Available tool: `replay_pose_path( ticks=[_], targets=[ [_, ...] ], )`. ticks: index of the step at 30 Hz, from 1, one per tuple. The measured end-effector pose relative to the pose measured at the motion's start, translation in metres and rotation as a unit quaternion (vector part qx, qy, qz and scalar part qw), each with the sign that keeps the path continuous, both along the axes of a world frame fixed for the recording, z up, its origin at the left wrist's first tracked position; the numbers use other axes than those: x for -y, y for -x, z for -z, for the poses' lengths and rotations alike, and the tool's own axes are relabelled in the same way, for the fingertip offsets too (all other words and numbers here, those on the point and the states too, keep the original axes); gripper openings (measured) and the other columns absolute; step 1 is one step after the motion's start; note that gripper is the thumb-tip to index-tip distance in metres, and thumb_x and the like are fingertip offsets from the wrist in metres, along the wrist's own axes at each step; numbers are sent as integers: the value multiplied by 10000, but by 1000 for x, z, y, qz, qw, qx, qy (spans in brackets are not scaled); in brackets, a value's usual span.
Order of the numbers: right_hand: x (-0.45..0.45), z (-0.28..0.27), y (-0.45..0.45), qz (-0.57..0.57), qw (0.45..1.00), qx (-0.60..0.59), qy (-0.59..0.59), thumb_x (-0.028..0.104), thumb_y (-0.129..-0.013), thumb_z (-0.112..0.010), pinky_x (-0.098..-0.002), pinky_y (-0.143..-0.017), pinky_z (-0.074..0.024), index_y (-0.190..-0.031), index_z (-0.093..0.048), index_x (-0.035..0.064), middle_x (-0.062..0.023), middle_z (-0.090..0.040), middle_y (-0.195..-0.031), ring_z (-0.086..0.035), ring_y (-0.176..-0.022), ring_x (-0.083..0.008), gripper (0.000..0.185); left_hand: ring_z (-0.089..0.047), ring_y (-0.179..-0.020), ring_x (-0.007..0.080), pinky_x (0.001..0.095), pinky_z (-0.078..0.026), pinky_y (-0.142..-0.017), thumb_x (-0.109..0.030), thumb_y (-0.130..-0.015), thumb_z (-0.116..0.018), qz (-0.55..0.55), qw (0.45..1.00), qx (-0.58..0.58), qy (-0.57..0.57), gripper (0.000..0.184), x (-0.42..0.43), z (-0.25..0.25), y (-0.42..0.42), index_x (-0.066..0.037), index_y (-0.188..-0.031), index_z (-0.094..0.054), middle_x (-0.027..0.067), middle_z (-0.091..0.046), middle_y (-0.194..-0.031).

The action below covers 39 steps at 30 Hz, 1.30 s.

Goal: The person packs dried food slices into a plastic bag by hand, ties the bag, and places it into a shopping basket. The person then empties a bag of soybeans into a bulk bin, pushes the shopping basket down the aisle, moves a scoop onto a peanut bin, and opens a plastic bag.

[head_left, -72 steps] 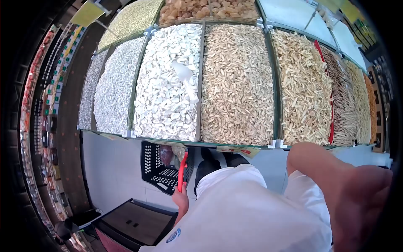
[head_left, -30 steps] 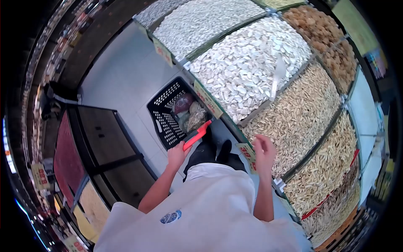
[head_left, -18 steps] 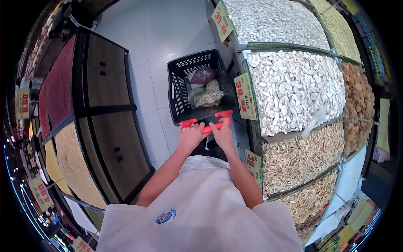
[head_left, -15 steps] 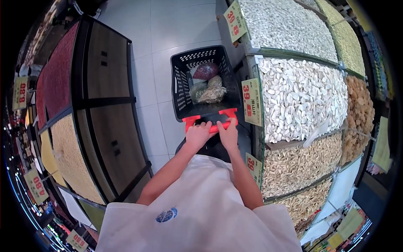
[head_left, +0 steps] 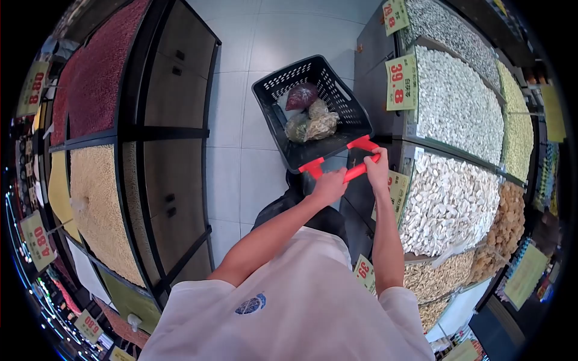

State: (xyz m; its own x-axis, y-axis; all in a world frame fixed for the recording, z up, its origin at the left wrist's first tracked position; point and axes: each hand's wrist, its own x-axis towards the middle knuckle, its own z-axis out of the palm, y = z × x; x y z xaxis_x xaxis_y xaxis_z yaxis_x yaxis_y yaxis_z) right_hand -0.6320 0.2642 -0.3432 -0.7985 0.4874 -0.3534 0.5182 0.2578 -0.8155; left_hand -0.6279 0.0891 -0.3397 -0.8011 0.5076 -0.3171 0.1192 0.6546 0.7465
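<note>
Ahead of me is a black plastic shopping basket [head_left: 283,150] with a red handle [head_left: 355,172], tilted askew in the aisle. My left hand [head_left: 330,185] is closed round the left part of the handle. Further right, my right hand [head_left: 377,167] grips the handle near its other end. Inside the basket lie a bag of dark red grains [head_left: 301,96], a clear bag with pale brown pieces [head_left: 323,120] and a greenish clear bag [head_left: 297,128]. The basket's underside is hidden.
Bins of white slices [head_left: 448,204] and white chips [head_left: 457,99] line the right side, with price signs [head_left: 401,82] on their fronts. On the left stand bins of dark red grains [head_left: 102,72] and beige grains [head_left: 99,204] above wooden cabinets [head_left: 174,174]. Grey floor tiles [head_left: 226,114] run between.
The basket has turned and shifted right, both hands moving with its handle. The bins on the right have slid lower in view, and a leg now shows below the basket.
</note>
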Motion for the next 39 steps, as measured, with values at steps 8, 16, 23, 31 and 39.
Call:
replay_pose_path(
  ticks=[8, 16, 23, 31, 39],
  targets=[
    [13, 15, 145, -121, 986, -40, -105, 53, -782, -588, -358, -873, -465, -1082, -518, 31, -141, -611, -984, -605, -958, -262, 309, -643, -833, 408, 513, -516, -703, -110, -821, -572, -159, 986, 53, -12, 329, -5, -4, 96, -49, -1145, -556, 218, -655, -870],
    [55, 3, 270, -498, 821, -106, -258, 180, -910, -562, -463, -1053, -337, -992, -576, -23, -222, -528, -1232, -428, -1232, -423, 219, -643, -856, 410, 512, -517, -731, -130, -783, -614, -213, 975, 55, -15, 389, 64, -2, 184, -76, -1165, -563, 231, -656, -899],
    [136, -13, 343, -703, 694, -136, -75, 109, -633, -810, -423, -885, -474, -938, -593, 17, -174, -571, -1098, -552, -1040, -378, 385, -650, -883, 388, 511, -512, -790, -136, -762, -567, -246, 958, 89, 117, 207, 165, -15, 230, -111, -943, -664, 187, -674, -882],
    [262, -6, 403, -806, 553, -68, -202, 430, -720, -744, -425, -719, -535, -869, -691, 80, -149, -686, -784, -673, -750, -333, 384, -566, -1058, 276, 442, -411, -910, -208, -697, -661, -275, 900, -56, 335, 274, 247, -19, 267, -112, -952, -684, 98, -644, -980],
    [315, -5, 398, -779, 570, -95, -244, 320, -767, -659, -475, -629, -543, -795, -683, 71, -186, -667, -708, -672, -657, -367, 251, -649, -905, 284, 419, -487, -808, -215, -678, -646, -280, 907, -82, 304, 219, 296, 3, 291, -82, -851, -663, 109, -668, -858]
  ],
)
